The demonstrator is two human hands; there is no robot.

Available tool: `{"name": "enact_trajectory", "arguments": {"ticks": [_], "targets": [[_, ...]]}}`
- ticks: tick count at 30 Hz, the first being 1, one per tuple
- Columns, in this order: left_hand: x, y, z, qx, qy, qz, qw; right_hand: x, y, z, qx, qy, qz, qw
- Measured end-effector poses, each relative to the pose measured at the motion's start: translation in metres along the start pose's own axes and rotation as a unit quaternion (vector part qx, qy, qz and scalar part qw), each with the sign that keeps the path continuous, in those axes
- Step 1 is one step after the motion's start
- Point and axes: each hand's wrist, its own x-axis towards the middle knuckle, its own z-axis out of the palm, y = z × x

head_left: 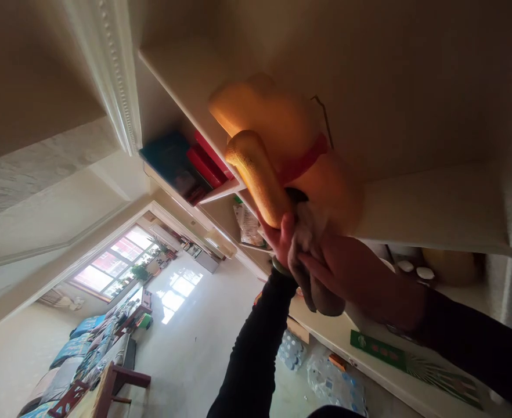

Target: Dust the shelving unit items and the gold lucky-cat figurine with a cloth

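My left hand (282, 235), in a dark sleeve, is closed round the lower end of a smooth, elongated yellow gourd (259, 174). My right hand (332, 258) reaches in from the right and grips a crumpled greyish cloth (307, 249); part of it hangs below the fingers. The two hands are close together, and the cloth covers part of the left one. Just behind them, a larger orange-yellow gourd (277, 116) with a red ribbon (303, 162) and a thin dark stem lies on the shelf, blurred and partly hidden.
The view is strongly tilted. Red boxes (208, 165) and a dark box (173, 165) occupy a neighbouring compartment of the shelf unit (434, 215). Small white-topped items stand lower right. Below are wrapped bottle packs (334, 377), a green box (378, 348) and a sofa (73, 354).
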Motion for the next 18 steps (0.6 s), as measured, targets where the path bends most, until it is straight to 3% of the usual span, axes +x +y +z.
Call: {"name": "enact_trajectory", "arguments": {"ticks": [3,6,7,9,12,15,18], "targets": [[0.0,0.006,0.0,0.022,0.004,0.021,1.0,-0.014,0.006,0.008,0.064,-0.018,0.015,0.998],[0.0,0.011,-0.003,0.106,0.016,0.014,0.994,-0.026,0.012,0.002,0.099,-0.032,0.04,0.994],[0.0,0.011,-0.004,0.127,0.015,0.011,0.992,-0.026,0.013,-0.005,0.096,-0.007,0.048,0.994],[0.002,0.009,-0.007,0.151,0.005,0.013,0.988,-0.017,0.015,-0.021,0.063,0.103,0.039,0.992],[0.003,0.002,-0.01,0.164,-0.013,0.038,0.986,0.014,0.015,-0.036,-0.021,0.257,-0.019,0.966],[0.004,0.0,-0.01,0.171,-0.011,0.045,0.984,0.043,0.014,-0.023,-0.071,0.279,-0.053,0.956],[0.003,0.006,-0.006,0.146,-0.03,0.051,0.988,0.039,0.023,0.011,-0.099,0.291,-0.079,0.948]]}}
